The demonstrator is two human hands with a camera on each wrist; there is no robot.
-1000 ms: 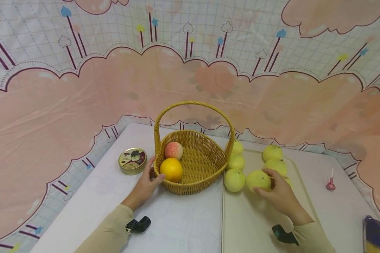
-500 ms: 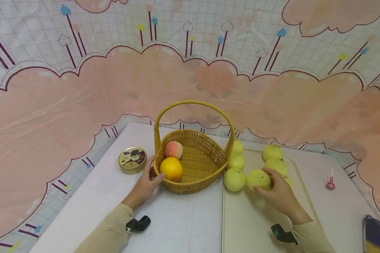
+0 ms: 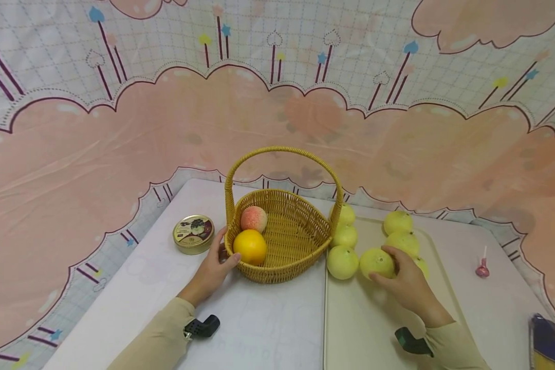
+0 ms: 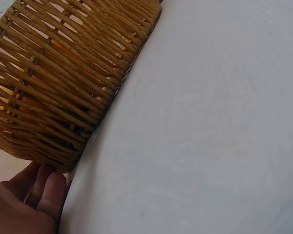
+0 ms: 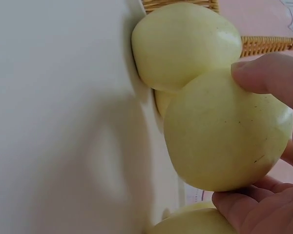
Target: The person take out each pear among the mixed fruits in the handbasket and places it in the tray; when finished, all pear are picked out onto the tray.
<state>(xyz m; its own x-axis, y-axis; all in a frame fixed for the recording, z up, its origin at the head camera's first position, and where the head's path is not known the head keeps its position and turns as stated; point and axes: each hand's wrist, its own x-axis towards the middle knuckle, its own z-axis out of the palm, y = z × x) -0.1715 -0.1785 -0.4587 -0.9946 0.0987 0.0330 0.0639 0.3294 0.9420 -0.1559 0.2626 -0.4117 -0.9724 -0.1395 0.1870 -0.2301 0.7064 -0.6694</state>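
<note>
A wicker basket (image 3: 293, 231) with a tall arched handle stands mid-table. My left hand (image 3: 213, 270) grips its left rim, the thumb over the edge and the other fingers outside against the wall. Inside, at the left, lie a pink peach (image 3: 254, 220) and an orange (image 3: 250, 247). Over the tray (image 3: 365, 329), my right hand (image 3: 409, 282) holds a pale yellow-green round fruit (image 5: 219, 136) between thumb and fingers. The held fruit sits between a left row of similar fruits (image 3: 343, 262) by the basket and a right row (image 3: 398, 223), partly hidden by the hand.
Left of the basket is a round printed tin (image 3: 193, 234). Right of the tray lies a red lollipop (image 3: 482, 268), and a dark blue package (image 3: 552, 341) is at the lower right edge. A patterned curtain (image 3: 277, 123) hangs behind the table.
</note>
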